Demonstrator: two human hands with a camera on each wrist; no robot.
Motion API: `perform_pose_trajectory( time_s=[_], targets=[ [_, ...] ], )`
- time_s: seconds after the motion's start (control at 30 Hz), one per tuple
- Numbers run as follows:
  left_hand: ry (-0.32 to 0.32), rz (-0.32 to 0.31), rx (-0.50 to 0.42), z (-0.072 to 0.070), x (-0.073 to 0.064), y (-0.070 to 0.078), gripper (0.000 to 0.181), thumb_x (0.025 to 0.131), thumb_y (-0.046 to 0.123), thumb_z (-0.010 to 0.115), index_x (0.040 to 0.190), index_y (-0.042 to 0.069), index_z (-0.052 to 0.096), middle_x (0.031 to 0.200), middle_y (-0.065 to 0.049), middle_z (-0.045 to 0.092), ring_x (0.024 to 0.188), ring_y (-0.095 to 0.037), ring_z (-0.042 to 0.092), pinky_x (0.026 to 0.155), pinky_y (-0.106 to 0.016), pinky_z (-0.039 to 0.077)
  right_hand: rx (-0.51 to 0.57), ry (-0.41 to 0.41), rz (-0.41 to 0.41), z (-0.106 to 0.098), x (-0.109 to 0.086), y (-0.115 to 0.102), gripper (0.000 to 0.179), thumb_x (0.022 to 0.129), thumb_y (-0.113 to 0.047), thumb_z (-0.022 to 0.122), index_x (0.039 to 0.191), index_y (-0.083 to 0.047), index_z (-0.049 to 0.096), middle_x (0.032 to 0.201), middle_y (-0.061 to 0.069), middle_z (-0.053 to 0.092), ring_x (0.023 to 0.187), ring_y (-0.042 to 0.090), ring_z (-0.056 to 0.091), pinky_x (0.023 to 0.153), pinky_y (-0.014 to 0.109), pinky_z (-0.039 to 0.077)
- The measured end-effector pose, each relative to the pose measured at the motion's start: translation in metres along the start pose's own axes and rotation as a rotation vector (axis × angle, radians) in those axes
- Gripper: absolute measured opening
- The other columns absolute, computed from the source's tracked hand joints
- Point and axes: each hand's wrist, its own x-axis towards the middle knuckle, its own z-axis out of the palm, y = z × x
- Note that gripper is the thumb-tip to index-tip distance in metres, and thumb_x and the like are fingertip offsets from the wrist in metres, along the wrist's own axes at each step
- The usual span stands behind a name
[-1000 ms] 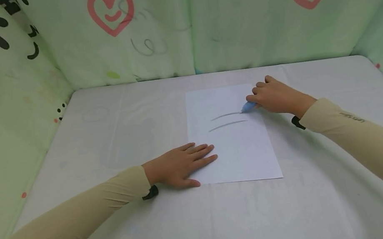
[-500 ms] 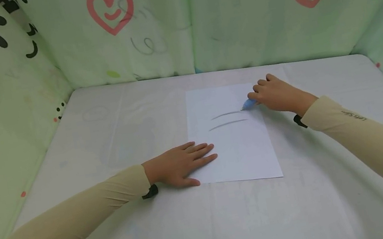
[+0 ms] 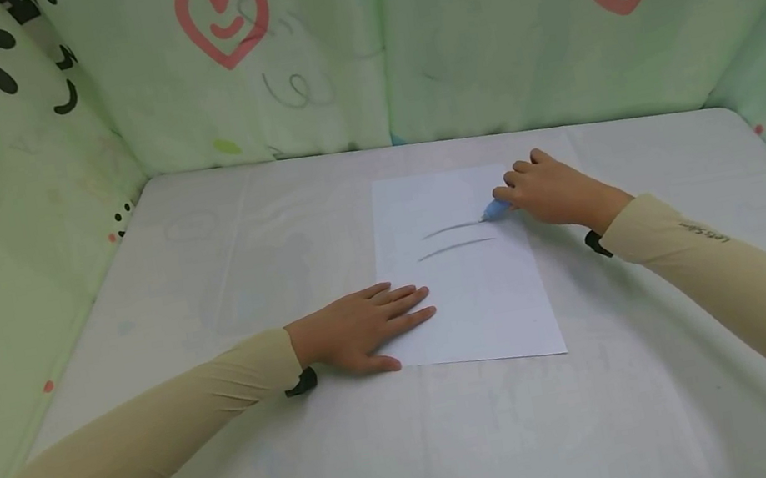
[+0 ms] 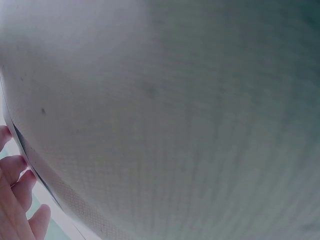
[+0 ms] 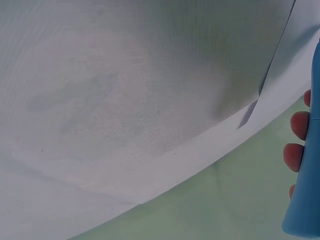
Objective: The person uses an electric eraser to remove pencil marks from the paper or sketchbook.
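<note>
In the head view, at nine o'clock, a pale green fabric wall printed with black characters (image 3: 16,275) ran out of the picture, some characters cut off. A beige long sleeve (image 3: 178,425), cropped at seven o'clock, led to the left hand (image 3: 360,331), with a black object (image 3: 302,383) partly hidden beneath its wrist. That hand's fingers were released, straight and spread, lying over the white rectangular paper sheet (image 3: 477,303) at its eight o'clock corner and hiding that corner. The left wrist view caught only some fingertips, clipped at eight o'clock.

The sheet lay on the white cloth-like tabletop (image 3: 201,244). Just above its middle, toward twelve, ran two thin grey curved lines (image 3: 455,247), roughly parallel. At one o'clock from the sheet's middle, a light-blue, smooth-barrelled pen (image 3: 495,209) had its tip at the right end of the upper line; whether it pressed the paper was too small to tell.

The right hand (image 3: 553,189), at two o'clock, had its fingers curled in a grasp round the pen, covering most of it; the right wrist view showed the barrel cut off at three o'clock.
</note>
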Motion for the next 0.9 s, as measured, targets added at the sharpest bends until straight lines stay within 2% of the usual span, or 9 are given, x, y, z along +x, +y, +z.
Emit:
perform_pose_trajectory(
  time_s=[0.37,0.57,0.9],
  targets=[
    [-0.002,-0.003,-0.007,0.0010,0.0004,-0.0004,0.073,0.095,0.051,0.041,0.152,0.013,0.015,0.159,-0.008,0.014,0.147,-0.023,0.015,0.119,-0.043,0.016,0.007,-0.013,0.010,-0.0017,0.0018,-0.0018,0.018,0.082,-0.011,0.069,0.094,-0.006,0.056,0.077,0.012,0.059,0.067,0.025,0.048,0.063,0.038,0.035],
    [-0.015,-0.011,0.009,0.0017,0.0018,-0.0002,0.074,0.095,0.053,0.038,0.152,0.015,0.012,0.160,-0.007,0.011,0.148,-0.021,0.012,0.120,-0.041,0.014,-0.003,-0.040,0.017,-0.0033,0.0014,-0.0007,0.018,0.082,-0.012,0.069,0.095,-0.006,0.058,0.080,0.013,0.061,0.069,0.026,0.053,0.066,0.040,0.040],
    [-0.014,-0.005,-0.003,0.0010,0.0014,-0.0008,0.074,0.095,0.053,0.039,0.152,0.013,0.014,0.159,-0.008,0.012,0.147,-0.023,0.013,0.120,-0.043,0.015,-0.014,0.014,-0.026,-0.0018,-0.0027,0.0006,0.021,0.080,-0.013,0.072,0.094,-0.006,0.058,0.081,0.012,0.062,0.070,0.025,0.053,0.065,0.039,0.038]
  ],
)
